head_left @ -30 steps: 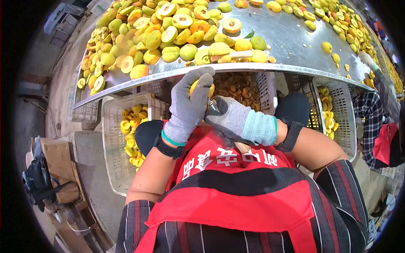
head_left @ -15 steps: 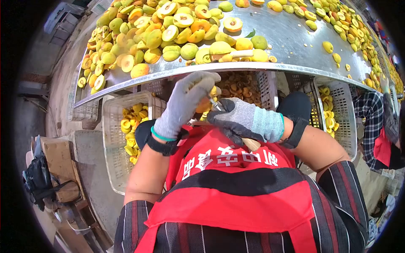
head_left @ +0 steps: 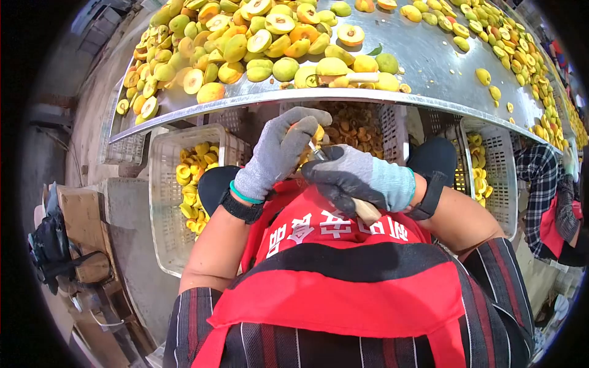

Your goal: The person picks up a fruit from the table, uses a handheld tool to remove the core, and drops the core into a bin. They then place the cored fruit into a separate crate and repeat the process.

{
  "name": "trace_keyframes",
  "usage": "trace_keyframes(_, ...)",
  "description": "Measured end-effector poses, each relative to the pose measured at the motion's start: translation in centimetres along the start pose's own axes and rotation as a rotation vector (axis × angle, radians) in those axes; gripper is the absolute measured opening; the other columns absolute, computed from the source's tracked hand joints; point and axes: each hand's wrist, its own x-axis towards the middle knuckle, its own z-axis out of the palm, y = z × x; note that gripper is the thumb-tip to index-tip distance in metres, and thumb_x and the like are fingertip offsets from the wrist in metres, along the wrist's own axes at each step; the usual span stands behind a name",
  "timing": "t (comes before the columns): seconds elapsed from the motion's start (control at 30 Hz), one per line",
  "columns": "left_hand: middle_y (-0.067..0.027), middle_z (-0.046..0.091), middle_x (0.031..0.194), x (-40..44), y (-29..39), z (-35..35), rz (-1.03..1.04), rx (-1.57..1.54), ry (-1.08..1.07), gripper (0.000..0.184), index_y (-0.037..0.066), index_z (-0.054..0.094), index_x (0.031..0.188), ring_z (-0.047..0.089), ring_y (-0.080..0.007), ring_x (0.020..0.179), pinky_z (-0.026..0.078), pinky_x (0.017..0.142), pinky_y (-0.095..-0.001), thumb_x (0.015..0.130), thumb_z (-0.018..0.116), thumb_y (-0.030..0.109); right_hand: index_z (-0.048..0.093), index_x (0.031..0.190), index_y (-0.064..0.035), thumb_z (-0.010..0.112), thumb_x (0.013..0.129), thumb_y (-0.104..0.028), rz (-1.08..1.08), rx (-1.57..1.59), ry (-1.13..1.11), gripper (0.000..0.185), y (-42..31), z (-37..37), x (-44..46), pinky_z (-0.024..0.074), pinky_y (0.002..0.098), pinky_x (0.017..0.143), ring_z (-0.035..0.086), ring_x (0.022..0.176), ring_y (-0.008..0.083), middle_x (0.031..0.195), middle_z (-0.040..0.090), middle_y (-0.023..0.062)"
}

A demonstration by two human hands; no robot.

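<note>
The wooden-handled metal tool (head_left: 366,210) has been turned, its pale handle further exposed.
A yellow-orange fruit (head_left: 319,134) is clasped by the grey-gloved left hand (head_left: 276,150) near the steel desk (head_left: 429,55); the tool is gripped by the grey-gloved right hand (head_left: 356,175).

The table (head_left: 423,55) has a smooth, glossy sheet-metal top with a bright metal edge. The left hand (head_left: 279,150) and right hand (head_left: 356,175) wear matt knit-cloth gloves; the right carries a dark, smooth coating. The tool handle (head_left: 367,210) is pale, matt wood; the tool shaft (head_left: 316,151) is shiny metal. The fruit piece (head_left: 319,134) appears smooth. The left crate (head_left: 165,221) and right crate (head_left: 500,159) are perforated plastic. The apron (head_left: 331,294) is matt cloth; the striped sleeve (head_left: 500,273) is woven cloth.
</note>
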Motion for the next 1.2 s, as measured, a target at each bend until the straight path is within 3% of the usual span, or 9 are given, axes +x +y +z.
trace_keyframes(0.1,-0.0122,0.062,0.096,-0.3,0.0,-0.2,-0.003,-0.177,-0.044,0.039,-0.003,0.055,0.108,0.059,-0.0167,0.086,0.047,0.078,-0.0294,0.092,0.04,0.029,0.049,0.072,-0.0084,0.047,0.092,-0.023,-0.036,0.414,-0.055,0.024,0.4,0.1,-0.3,0.0311,0.0226,0.037,0.038,0.04,0.0044,0.054,0.043,-0.0032)
trace_keyframes(0.37,-0.0147,0.061,0.098,-0.5,-0.9,0.2,0.062,-0.3,-0.076,0.047,-0.003,0.051,0.113,0.06,-0.0187,0.087,0.048,0.079,-0.0308,0.091,0.042,0.038,0.049,0.084,-0.0081,0.047,0.092,-0.022,0.133,0.908,-0.112,0.016,0.8,0.6,-0.4,0.0266,0.0185,0.033,0.033,0.036,0.0034,0.053,0.036,-0.0066)
trace_keyframes(0.43,-0.0133,0.062,0.093,-0.2,-1.2,1.2,0.217,-0.383,0.121,0.037,-0.003,0.051,0.111,0.06,-0.0174,0.084,0.048,0.075,-0.0287,0.093,0.044,0.029,0.05,0.087,-0.0074,0.044,0.093,-0.024,0.121,1.158,-0.287,0.018,1.2,0.5,0.0,0.0275,0.0193,0.034,0.034,0.037,0.0033,0.053,0.036,-0.0071)
trace_keyframes(0.7,-0.0159,0.062,0.09,0.0,-1.6,2.4,0.286,-0.423,0.356,0.04,-0.002,0.05,0.11,0.06,-0.0178,0.079,0.049,0.07,-0.028,0.093,0.04,0.033,0.05,0.087,-0.0068,0.046,0.092,-0.024,-0.089,1.001,-0.161,0.019,1.8,1.8,0.6,0.0338,0.0231,0.036,0.041,0.042,0.0075,0.057,0.043,-0.0011)
trace_keyframes(0.8,-0.0163,0.062,0.09,0.8,-3.2,1.8,0.169,-0.721,0.409,0.042,-0.001,0.048,0.114,0.06,-0.0182,0.078,0.049,0.069,-0.0273,0.093,0.038,0.034,0.051,0.091,-0.0044,0.049,0.089,-0.018,-0.116,0.609,0.077,0.014,0.8,3.7,0.7,0.0344,0.0236,0.036,0.04,0.037,0.0096,0.056,0.046,0.0013)
trace_keyframes(0.83,-0.0163,0.062,0.09,0.7,-3.1,1.7,0.176,-0.723,0.413,0.042,-0.001,0.048,0.114,0.06,-0.0182,0.078,0.049,0.069,-0.0273,0.093,0.038,0.034,0.05,0.09,-0.0035,0.05,0.089,-0.017,-0.501,0.102,0.175,0.014,2.3,3.4,1.8,0.0357,0.0242,0.036,0.041,0.036,0.0103,0.056,0.048,0.0026)
trace_keyframes(0.97,-0.0152,0.061,0.095,0.1,-1.9,1.9,0.187,-0.652,0.432,0.045,0.001,0.047,0.115,0.06,-0.019,0.084,0.049,0.077,-0.0304,0.095,0.03,0.038,0.054,0.085,-0.003,0.045,0.09,-0.023,-0.137,0.577,0.13,0.023,0.3,2.3,-0.1,0.0371,0.0229,0.039,0.046,0.042,0.0116,0.057,0.051,0.0037)
trace_keyframes(1.17,-0.0127,0.061,0.094,-1.2,-2.0,-1.4,0.069,-0.746,0.42,0.048,0.004,0.045,0.116,0.054,-0.0108,0.059,0.045,0.048,-0.0234,0.096,0.026,0.042,0.051,0.079,-0.0034,0.033,0.091,-0.052,-0.084,0.707,0.31,0.054,4.2,-1.3,-0.1,0.0342,0.0271,0.03,0.038,0.029,0.0177,0.047,0.046,0.0093)
trace_keyframes(1.2,-0.012,0.061,0.094,-1.7,-2.0,-2.2,0.124,-0.349,0.484,0.043,0.004,0.044,0.117,0.053,-0.0116,0.059,0.044,0.046,-0.0249,0.095,0.03,0.039,0.051,0.076,-0.0036,0.032,0.091,-0.054,-0.077,0.674,0.328,0.056,4.3,-1.6,-0.3,0.0338,0.0275,0.029,0.037,0.029,0.0183,0.045,0.045,0.0097)
